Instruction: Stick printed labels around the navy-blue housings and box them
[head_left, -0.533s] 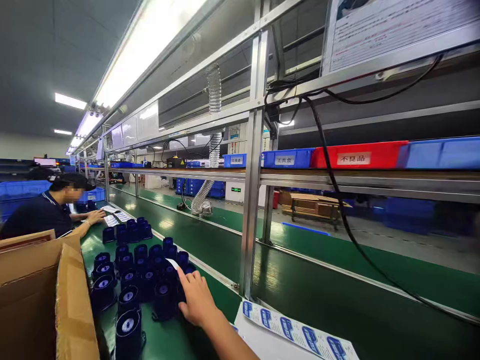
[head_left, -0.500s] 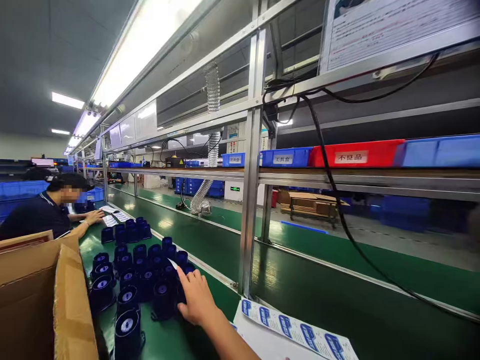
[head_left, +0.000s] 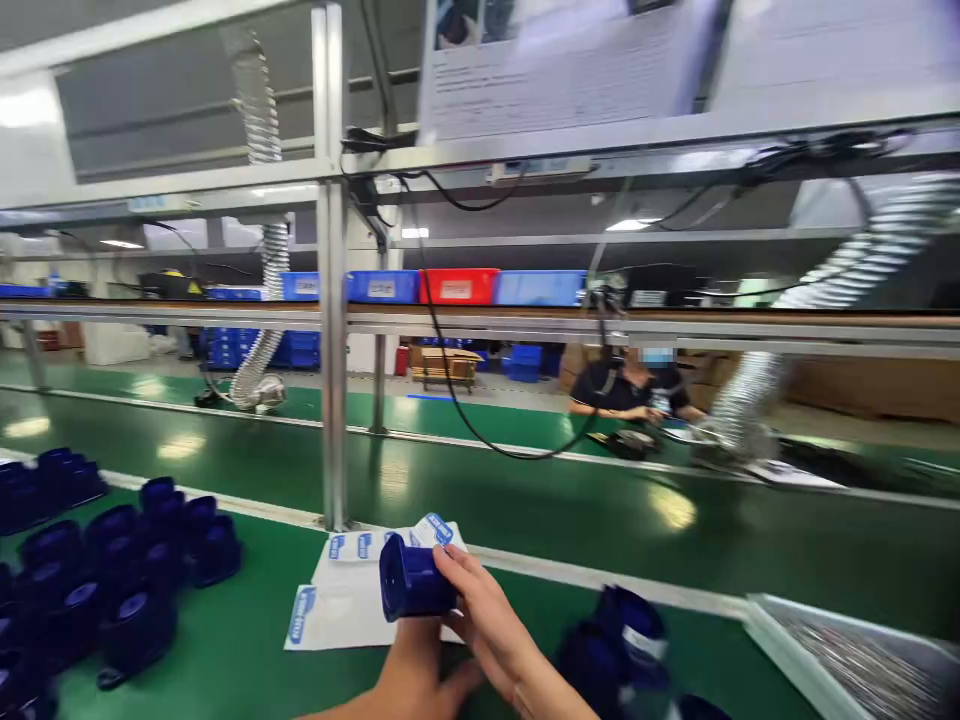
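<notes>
Blue part [head_left: 411,580] now in right hand [head_left: 489,625]

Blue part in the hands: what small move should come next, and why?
Probably pressing the small label down onto the blue part: the right hand seems to hold it against the part's upper edge, while the left hand holds the part from below, over the label sheet.
</notes>
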